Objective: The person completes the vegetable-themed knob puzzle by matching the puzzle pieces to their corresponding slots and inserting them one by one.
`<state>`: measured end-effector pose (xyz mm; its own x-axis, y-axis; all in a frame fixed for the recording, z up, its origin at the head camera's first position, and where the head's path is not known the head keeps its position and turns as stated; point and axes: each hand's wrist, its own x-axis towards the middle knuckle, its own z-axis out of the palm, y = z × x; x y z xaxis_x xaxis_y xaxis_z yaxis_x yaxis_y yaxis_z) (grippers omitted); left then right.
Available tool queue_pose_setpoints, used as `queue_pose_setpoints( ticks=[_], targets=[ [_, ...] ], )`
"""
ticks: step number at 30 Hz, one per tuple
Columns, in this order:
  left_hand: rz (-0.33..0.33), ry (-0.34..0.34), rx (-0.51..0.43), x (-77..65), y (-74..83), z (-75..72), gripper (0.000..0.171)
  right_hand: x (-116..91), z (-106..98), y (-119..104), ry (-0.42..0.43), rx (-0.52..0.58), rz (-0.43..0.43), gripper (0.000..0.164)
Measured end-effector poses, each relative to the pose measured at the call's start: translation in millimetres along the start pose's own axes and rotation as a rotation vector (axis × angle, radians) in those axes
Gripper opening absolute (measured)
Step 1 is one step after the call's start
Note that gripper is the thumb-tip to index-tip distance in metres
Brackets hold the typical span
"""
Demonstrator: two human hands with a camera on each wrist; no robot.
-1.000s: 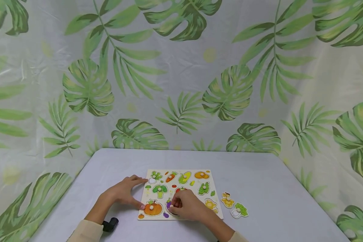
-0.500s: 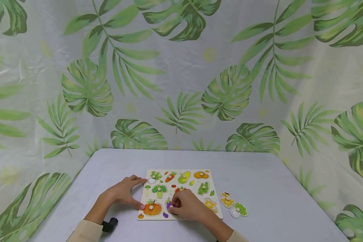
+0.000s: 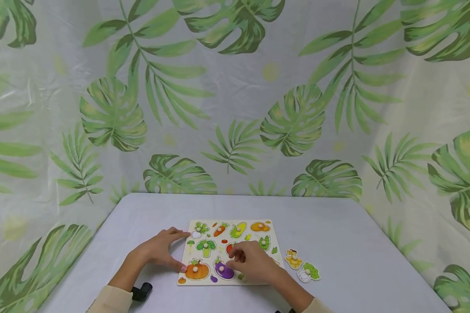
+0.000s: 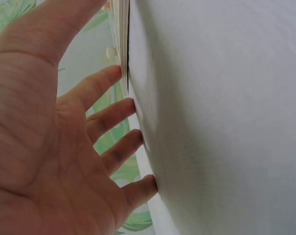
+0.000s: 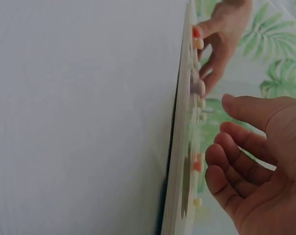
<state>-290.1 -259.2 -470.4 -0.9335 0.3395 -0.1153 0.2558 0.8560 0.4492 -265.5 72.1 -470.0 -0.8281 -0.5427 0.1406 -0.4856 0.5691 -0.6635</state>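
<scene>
A wooden peg puzzle board [image 3: 199,281] with vegetable pieces lies on the table. In the head view my left hand [image 3: 160,250] rests at its left side, thumb on the corner near the pumpkin piece [image 3: 201,274]. The left wrist view shows that hand's spread fingers [image 4: 108,115] along the board's edge. My right hand [image 3: 254,263] hovers over the board just right of the eggplant piece [image 3: 228,273], which lies in its recess. The right wrist view has this hand's fingers [image 5: 226,152] loosely bent, thumb apart, holding nothing. It hides part of the board's lower right.
To the right of the board lie two loose knobbed pieces: a yellow one [image 3: 293,262] and a leafy green-and-white one [image 3: 310,272]. A white cloth covers the table [image 3: 337,234]. A leaf-patterned curtain [image 3: 235,108] stands behind and at both sides.
My right hand has let go of the eggplant piece's knob and moved slightly up and to the right, its fingers loosening. The left hand stays in place.
</scene>
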Motion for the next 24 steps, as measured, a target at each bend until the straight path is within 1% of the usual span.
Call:
queue_pose_setpoints(
  ticks=[4,8,14,18,24],
  targets=[
    [-0.001,-0.004,-0.004,0.2,-1.4,1.8,0.102,-2,-9,7,0.01,0.013,-0.015,0.011],
    [-0.002,-0.01,-0.005,1.0,-2.4,3.7,0.103,-7,-19,10,0.035,0.02,-0.041,0.015],
    [-0.003,-0.003,0.008,1.7,-1.2,1.0,0.103,-12,-35,13,0.086,-0.011,-0.069,0.014],
    [-0.004,-0.001,0.008,2.2,-0.6,-0.7,0.103,-16,-43,19,0.119,-0.041,-0.057,0.009],
    [-0.019,-0.004,0.007,1.6,-0.9,-0.4,0.104,-26,-53,30,0.128,-0.075,-0.013,0.007]
  ],
)
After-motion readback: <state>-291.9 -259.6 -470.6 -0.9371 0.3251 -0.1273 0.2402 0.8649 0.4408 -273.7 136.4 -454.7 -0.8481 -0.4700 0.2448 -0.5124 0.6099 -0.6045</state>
